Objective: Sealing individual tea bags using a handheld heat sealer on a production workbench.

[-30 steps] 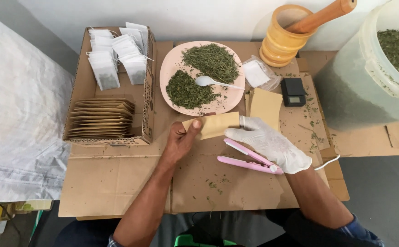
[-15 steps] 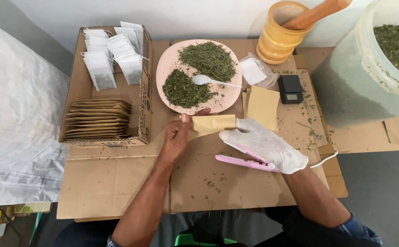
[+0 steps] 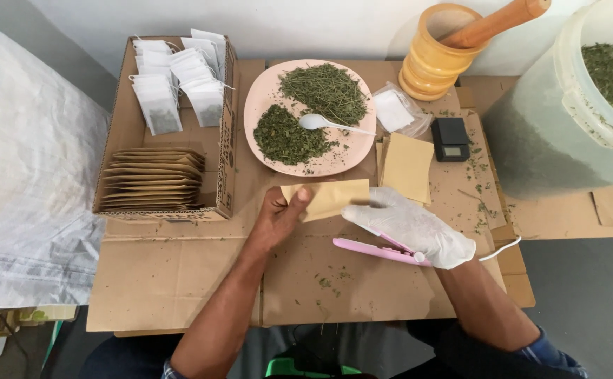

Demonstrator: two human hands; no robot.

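My left hand (image 3: 276, 219) is bare and pinches the left end of a small tan paper pouch (image 3: 329, 196), thumb on top. My right hand (image 3: 414, 228) wears a white glove; its fingertips touch the pouch's right end while its palm rests on a pink clamp-type sealer (image 3: 377, 249) lying on the cardboard. Just beyond the pouch sits a pink plate (image 3: 264, 105) bearing two piles of dried green herbs and a white plastic spoon (image 3: 327, 124).
A cardboard box (image 3: 223, 168) at left holds white tea bags and a stack of tan pouches (image 3: 155, 179). More tan pouches (image 3: 408, 167), a small black scale (image 3: 451, 139), a wooden mortar with pestle (image 3: 447, 49) and a large tub of dried herbs (image 3: 601, 91) stand at right.
Both hands keep the pouch, which has shifted slightly toward the plate. The gloved hand's fingers have moved onto the pouch's right end, over the pink sealer.
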